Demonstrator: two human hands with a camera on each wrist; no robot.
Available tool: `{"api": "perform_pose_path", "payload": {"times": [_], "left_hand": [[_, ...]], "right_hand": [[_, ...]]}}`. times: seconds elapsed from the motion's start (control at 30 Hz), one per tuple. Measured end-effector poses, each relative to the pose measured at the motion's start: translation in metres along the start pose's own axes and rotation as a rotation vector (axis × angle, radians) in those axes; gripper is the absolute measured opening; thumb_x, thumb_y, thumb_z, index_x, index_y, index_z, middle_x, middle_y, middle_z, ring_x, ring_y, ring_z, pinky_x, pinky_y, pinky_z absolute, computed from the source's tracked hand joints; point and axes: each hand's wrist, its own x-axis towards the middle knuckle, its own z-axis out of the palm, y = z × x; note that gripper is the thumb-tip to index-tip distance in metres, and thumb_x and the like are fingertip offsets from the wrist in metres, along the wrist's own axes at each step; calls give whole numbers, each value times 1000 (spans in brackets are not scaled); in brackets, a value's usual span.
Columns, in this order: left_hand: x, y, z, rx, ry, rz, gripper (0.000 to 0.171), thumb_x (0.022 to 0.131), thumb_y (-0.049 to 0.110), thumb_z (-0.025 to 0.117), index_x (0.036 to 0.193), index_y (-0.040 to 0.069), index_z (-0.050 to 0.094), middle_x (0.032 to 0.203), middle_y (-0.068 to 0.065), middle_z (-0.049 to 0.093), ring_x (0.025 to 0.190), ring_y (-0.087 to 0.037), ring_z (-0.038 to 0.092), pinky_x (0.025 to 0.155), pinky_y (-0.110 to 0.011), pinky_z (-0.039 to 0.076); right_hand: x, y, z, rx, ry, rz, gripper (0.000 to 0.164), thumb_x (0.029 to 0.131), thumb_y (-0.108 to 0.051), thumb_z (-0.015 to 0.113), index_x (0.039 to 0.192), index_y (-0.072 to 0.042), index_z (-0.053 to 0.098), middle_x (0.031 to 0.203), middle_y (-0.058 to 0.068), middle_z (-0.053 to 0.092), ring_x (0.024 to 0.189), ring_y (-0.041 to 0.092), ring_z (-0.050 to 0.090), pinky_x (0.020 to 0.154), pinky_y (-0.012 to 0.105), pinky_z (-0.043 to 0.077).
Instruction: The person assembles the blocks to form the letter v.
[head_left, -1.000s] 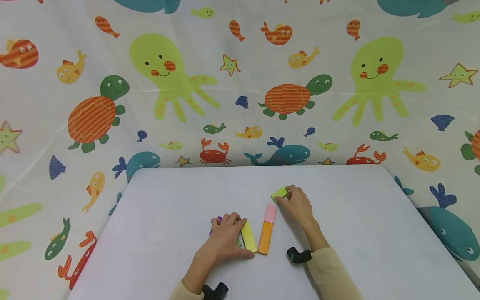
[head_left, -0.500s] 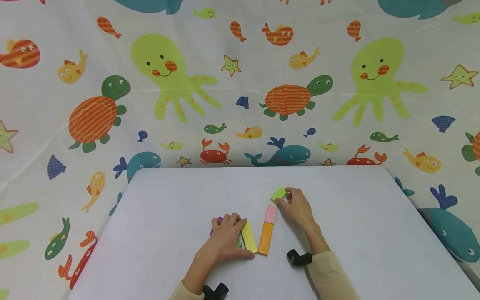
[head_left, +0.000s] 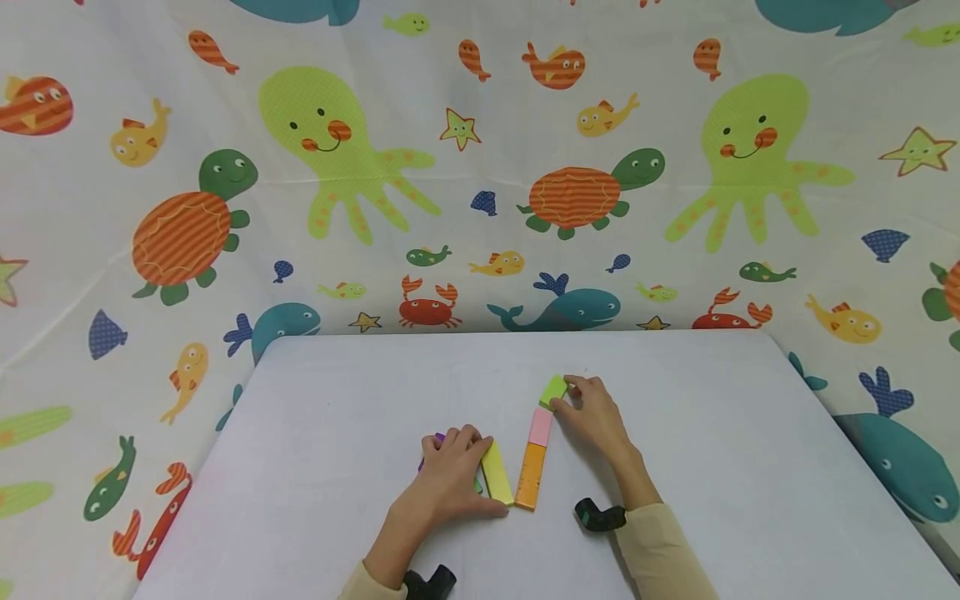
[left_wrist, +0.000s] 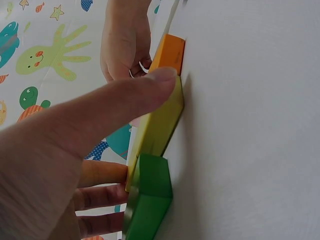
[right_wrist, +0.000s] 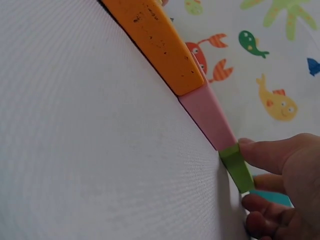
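Observation:
In the head view my left hand spans a yellow block, thumb at its near end and a fingertip at its far end. Partly under that hand lie a darker green block and a purple block, mostly hidden. To the right an orange block meets the yellow one near its bottom end, with a pink block beyond it. My right hand pinches a small light green block at the far end of the pink one. In the right wrist view this block touches the pink end.
The blocks lie on a white table in front of a hanging cloth printed with sea animals. A black wrist device is by the right sleeve, another by the left.
My right hand has moved slightly left and turned the light green block more in line with the pink one, closing the gap. The left hand has stayed still.

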Motion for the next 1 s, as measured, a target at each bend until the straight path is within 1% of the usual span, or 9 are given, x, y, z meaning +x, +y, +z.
{"api": "perform_pose_path", "payload": {"times": [0.23,0.5,0.7,1.0], "left_hand": [[1,0,0,9,0,-1,93,67,70,78,139,15,59,127,-5,55,116,-25,48,98,-63,32],[0,0,-1,10,8,8,93,67,70,79,138,14,59,127,-5,56,115,-25,48,97,-63,33],[-1,0,-2,6,12,11,93,67,69,79,138,14,59,126,-5,55,115,-25,48,98,-63,32],[0,0,-1,7,13,12,93,66,69,79,139,14,59,127,-5,55,114,-24,48,98,-63,32]], "right_hand": [[1,2,1,-11,-14,0,60,92,-34,70,142,-7,54,120,18,57,105,30,57,97,51,50],[1,4,2,10,-1,3,62,91,-32,72,139,1,52,117,18,58,100,28,54,96,48,49],[2,5,2,7,-10,-13,61,90,-35,72,138,-1,55,120,18,59,105,30,56,99,50,48],[3,5,0,-10,-25,-26,59,91,-36,72,139,-5,57,118,16,59,100,27,54,95,48,49]]}}
